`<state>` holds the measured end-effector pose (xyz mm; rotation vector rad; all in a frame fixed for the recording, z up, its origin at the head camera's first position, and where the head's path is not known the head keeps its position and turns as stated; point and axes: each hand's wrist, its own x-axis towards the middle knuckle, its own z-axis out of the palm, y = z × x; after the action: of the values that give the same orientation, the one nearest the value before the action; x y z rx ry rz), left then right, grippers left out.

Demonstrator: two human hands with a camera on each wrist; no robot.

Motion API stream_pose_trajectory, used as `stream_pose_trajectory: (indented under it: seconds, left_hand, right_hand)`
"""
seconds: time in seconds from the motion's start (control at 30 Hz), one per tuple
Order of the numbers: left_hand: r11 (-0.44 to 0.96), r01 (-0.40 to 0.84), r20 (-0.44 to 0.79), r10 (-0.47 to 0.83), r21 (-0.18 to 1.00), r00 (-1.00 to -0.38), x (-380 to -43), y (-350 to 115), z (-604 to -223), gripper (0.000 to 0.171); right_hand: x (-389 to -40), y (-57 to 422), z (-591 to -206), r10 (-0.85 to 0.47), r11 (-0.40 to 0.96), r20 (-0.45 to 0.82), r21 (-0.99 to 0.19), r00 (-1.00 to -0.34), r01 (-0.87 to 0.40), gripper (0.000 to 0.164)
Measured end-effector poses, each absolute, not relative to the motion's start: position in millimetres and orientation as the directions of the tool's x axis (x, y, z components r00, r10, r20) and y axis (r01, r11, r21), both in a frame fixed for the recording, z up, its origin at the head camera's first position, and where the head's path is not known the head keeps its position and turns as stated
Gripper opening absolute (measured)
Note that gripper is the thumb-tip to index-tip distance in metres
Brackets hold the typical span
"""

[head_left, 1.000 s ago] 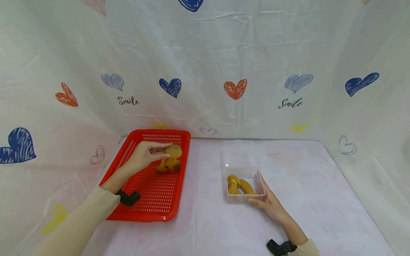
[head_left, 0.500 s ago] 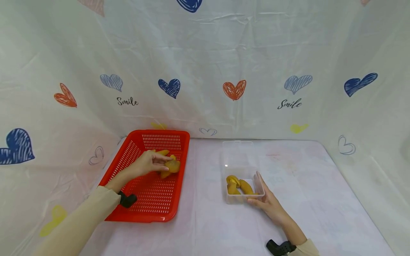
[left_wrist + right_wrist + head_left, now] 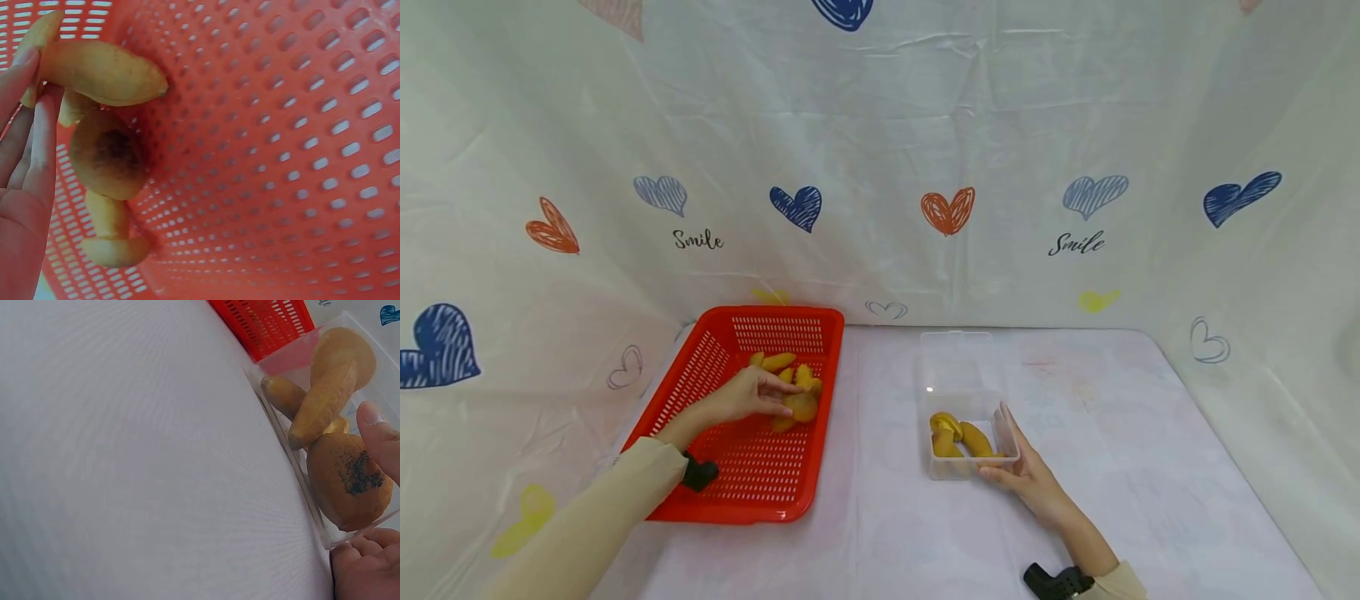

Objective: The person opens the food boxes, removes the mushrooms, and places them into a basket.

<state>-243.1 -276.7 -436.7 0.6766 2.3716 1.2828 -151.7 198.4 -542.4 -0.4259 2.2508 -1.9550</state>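
1. Inside the red basket (image 3: 752, 471), at the left of the desk (image 3: 902, 533), the left hand (image 3: 748, 395) has a yellow-brown mushroom (image 3: 802, 408) pinched by its cap (image 3: 45, 30), thumb one side, fingers the other.
2. Pointing-wise: in the left wrist view its long axis runs roughly sideways. Cap's at the left by the fingertips, stem (image 3: 112, 72) tapers off to the right, tip dipping a bit. From the head view you mostly get the round cap, can't really make out the stem.
3. Other mushrooms (image 3: 778, 362) sit near it in the basket; can't tell if they're touching it.
4. Hands are well apart. Right hand (image 3: 1028, 475) is holding the near right corner of a clear box (image 3: 951, 470), which has some more mushrooms in it, lid (image 3: 957, 358) flipped back.
5. Surface is whitish with faint pink smudges. Behind it hangs a wrinkly white backdrop (image 3: 872, 125) printed with hearts (image 3: 948, 211) and "Smile" lettering (image 3: 698, 240).
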Motion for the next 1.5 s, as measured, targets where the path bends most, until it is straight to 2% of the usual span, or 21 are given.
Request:
stream_pose_trajectory:
  seconds: [0.23,0.7,1.13,1.5]
  left_hand:
    - [0.421,0.233,-0.073,0.595,0.877,-0.8,-250,-280,-448,0.039]
    - [0.427,0.197,-0.051,0.503,0.882,-0.863,-250,-284,-451,0.036]
    - [0.285,0.116,-0.032,0.467,0.952,-0.884,-252,-281,-431,0.038]
    - [0.298,0.277,0.084,0.528,0.914,-0.845,-256,-245,-384,0.039]
  right_hand:
    - [-151,198,-542,-0.289,0.126,0.07,-0.986,-0.955,-0.11,0.103]
    - [-153,199,-542,-0.291,0.116,0.076,-0.987,-0.954,-0.114,0.104]
    - [-154,199,-542,-0.293,0.125,0.084,-0.984,-0.952,-0.125,0.103]
    - [-154,199,-542,-0.291,0.118,0.081,-0.986,-0.953,-0.119,0.105]
